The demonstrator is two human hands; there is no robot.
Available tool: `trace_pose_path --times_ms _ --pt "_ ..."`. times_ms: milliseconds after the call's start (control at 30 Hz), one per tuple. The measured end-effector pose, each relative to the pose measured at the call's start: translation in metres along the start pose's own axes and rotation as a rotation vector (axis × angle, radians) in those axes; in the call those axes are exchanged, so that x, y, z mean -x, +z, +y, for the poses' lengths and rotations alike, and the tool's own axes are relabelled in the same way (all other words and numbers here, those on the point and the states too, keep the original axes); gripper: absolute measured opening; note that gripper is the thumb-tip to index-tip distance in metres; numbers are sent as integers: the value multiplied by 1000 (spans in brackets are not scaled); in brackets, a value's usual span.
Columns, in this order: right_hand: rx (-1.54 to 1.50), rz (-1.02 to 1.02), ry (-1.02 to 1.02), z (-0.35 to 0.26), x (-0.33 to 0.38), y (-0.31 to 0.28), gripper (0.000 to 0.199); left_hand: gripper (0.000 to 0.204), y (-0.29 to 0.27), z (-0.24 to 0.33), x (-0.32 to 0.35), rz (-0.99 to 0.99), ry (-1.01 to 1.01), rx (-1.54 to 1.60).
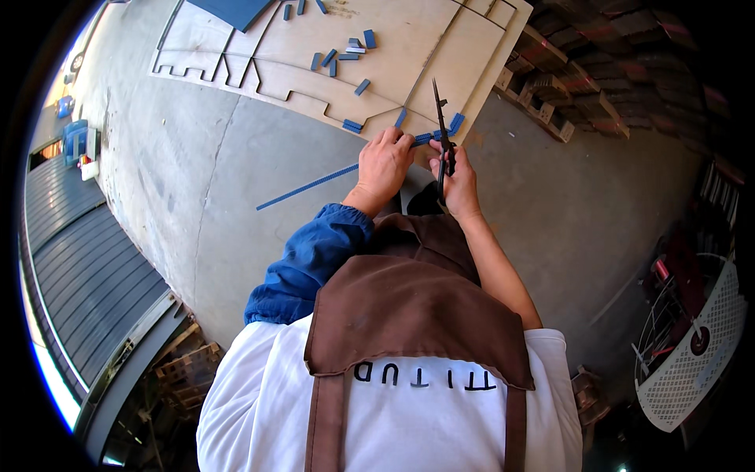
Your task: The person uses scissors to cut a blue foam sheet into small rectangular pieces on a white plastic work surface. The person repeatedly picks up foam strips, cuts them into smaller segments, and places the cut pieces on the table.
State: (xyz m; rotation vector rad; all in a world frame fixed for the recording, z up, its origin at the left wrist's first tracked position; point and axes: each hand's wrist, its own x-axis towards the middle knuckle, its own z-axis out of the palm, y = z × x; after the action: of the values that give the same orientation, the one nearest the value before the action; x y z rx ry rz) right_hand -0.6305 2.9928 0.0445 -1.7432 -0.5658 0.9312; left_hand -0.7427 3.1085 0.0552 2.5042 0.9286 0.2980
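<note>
My left hand is closed with the fingertips pinching a long, narrow blue strip, whose free end slants down to the left over the floor. On its other side the strip runs toward the board edge beside my right hand. That hand is wrapped round black scissors, seen nearly edge-on with the tip pointing away from me. Whether the blades touch the strip is hard to make out. Short blue pieces lie scattered over a plywood board, with some at its near edge.
Cut lines and notches run through the board, and a blue sheet covers its far left corner. Wooden pallets stand to the right. A white perforated panel is at the lower right, and a dark ribbed metal surface at the left.
</note>
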Motion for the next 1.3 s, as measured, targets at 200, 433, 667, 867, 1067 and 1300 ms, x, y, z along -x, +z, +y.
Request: trace_pose_path --times_ms 200,433,667,867,1067,1300 --pt "42 16 -33 -7 2 1 17 12 0 0 -3 -33 -9 -40" --pt "-191 48 15 5 0 3 19 11 3 -2 -5 -42 21 -88" --pt "-211 51 164 12 21 -27 28 11 1 0 -5 -38 26 -71" --pt "260 -269 203 -10 35 -64 51 18 -31 0 -31 -137 -308 695" --pt "228 -417 96 -48 17 -44 52 18 -63 -12 -60 -351 -374 914" --pt "263 -354 -48 -77 -16 -15 55 19 -88 -35 -96 -339 -250 810"
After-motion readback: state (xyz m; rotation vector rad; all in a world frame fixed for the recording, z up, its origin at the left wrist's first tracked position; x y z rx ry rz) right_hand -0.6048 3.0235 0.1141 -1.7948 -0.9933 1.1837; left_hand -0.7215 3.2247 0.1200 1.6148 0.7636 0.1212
